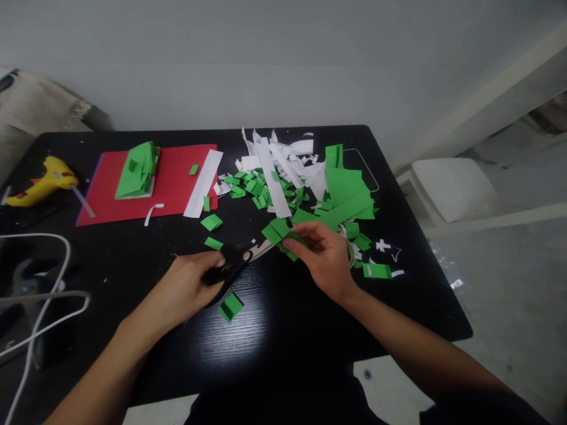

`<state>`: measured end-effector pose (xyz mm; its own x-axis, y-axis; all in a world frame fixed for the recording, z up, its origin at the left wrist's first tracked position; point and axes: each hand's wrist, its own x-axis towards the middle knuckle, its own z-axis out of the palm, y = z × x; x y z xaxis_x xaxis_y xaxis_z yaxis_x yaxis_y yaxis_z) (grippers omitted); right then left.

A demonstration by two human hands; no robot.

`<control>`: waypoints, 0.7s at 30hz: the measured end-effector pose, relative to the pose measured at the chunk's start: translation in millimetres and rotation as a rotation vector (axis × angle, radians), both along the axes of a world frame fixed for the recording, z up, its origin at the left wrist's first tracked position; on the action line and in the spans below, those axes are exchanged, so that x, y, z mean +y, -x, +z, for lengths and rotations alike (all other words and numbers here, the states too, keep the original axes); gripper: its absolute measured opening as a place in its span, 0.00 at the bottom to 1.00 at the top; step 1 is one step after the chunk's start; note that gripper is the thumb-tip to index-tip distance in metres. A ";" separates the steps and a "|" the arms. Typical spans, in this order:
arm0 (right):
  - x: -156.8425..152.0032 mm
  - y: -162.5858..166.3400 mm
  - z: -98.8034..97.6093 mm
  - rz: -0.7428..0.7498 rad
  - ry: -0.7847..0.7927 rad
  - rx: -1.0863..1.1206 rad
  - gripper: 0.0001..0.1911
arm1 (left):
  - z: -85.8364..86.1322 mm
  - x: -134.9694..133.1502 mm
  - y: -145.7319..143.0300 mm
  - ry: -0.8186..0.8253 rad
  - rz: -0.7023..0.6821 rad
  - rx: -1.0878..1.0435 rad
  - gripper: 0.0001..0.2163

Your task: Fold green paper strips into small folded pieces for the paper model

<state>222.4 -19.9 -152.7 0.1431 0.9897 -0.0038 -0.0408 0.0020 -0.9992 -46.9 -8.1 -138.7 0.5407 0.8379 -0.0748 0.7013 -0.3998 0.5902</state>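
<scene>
My left hand (pixel 195 277) is closed around the black handles of a pair of scissors (pixel 248 255). Their metal blades point right and up, and the tips go out of sight at a folded piece of green paper (pixel 277 231). My right hand (pixel 325 254) pinches that paper between thumb and fingers. Whether the blades are cutting into it, I cannot tell. A small folded green piece (pixel 231 307) lies below the scissors, and further green pieces (pixel 211 222) rest above them. Just beyond my right hand spreads a heap of larger green paper (pixel 348 189).
Small green cuttings (pixel 254 188) and white paper scraps (pixel 301 147) pile up at the back. On a red sheet (pixel 172 177) sits a green paper stack (pixel 137 171). A yellow glue gun (pixel 48 180) lies at far left, with a white cable (pixel 66 254) nearer me. A white stool (pixel 452 186) stands right.
</scene>
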 end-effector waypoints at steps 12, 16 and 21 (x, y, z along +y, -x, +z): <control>-1.6 1.6 -1.0 -0.005 -0.012 -0.015 0.10 | 3.5 -2.9 -0.9 -0.015 0.051 0.037 0.03; -2.6 1.4 -1.6 -0.003 -0.001 0.002 0.11 | 3.3 -2.2 -1.7 -0.053 0.032 0.032 0.03; -2.5 1.6 -0.5 0.018 -0.005 -0.016 0.10 | 1.2 -0.8 -2.1 -0.066 0.025 0.027 0.04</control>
<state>220.9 -22.4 -153.3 0.1249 0.9922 0.0036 -0.0252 0.0068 -0.9997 -44.8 -8.8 -137.5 0.5181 0.8547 -0.0331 0.7271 -0.4198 0.5433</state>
